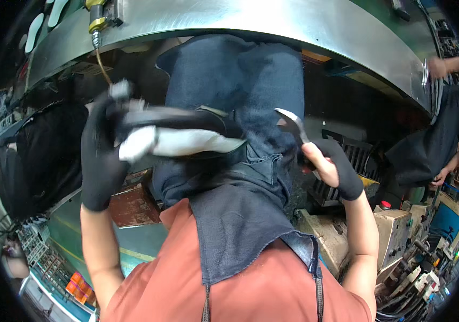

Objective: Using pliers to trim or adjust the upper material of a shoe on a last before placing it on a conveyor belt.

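Observation:
A black-and-white shoe (194, 140) lies sideways above my lap, blurred on its left side by motion. My left hand (103, 147), in a black fingerless glove, is closed round its left end; the fingers are partly smeared. On the right, my right hand (331, 169) in a similar glove grips a pair of pincers (292, 124) with a curved, shiny metal head pointing up and left. A gap separates the pincers from the shoe. Below both is a dark denim apron (235, 70) over my thighs.
A metal worktable (229, 16) curves across the front. On its left lies a yellow-and-black air tool (96, 21) with a hose, near pale insoles (34, 32). A co-worker's hand (438, 68) is at the far right. Machine boxes (393, 236) and tools stand at right; a brown box (135, 206) sits at left.

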{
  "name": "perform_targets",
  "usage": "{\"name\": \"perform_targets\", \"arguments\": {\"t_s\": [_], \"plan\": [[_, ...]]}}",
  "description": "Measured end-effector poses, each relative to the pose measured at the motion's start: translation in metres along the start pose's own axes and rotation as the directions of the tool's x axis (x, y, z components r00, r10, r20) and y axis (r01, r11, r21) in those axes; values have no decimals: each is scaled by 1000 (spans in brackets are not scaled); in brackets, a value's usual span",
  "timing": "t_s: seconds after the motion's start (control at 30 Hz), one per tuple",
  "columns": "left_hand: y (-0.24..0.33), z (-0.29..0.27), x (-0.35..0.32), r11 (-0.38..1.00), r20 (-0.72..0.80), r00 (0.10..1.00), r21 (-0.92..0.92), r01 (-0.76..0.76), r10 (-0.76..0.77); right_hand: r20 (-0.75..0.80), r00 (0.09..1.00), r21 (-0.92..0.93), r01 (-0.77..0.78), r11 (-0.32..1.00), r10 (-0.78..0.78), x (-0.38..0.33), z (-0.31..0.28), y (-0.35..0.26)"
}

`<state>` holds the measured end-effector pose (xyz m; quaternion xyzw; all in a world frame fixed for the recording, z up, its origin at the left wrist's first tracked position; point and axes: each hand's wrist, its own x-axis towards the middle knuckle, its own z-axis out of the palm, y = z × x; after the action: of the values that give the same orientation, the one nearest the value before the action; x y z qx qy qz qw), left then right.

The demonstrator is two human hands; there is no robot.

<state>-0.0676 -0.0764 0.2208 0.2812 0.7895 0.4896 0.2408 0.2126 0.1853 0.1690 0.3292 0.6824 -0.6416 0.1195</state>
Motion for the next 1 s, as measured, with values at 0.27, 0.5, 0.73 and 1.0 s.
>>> {"name": "perform_targets", "arguments": {"t_s": [0.27, 0.5, 0.73, 1.0], "plan": [[-107, 166, 10, 998, 284, 959, -57, 15, 2, 11, 999, -122, 41, 992, -40, 1, 1, 13], [-107, 161, -21, 996, 363, 928, -48, -74, 86, 252, 964, -690, 242, 683, -88, 43, 21, -25], [-96, 171, -10, 983, 254, 952, 7, -181, 173, 307, 811, -876, 445, 185, -498, 74, 12, 17], [-97, 198, -6, 992, 15, 994, 64, -105, 105, 447, 864, -689, 166, 706, 234, 68, -14, -24]]}}
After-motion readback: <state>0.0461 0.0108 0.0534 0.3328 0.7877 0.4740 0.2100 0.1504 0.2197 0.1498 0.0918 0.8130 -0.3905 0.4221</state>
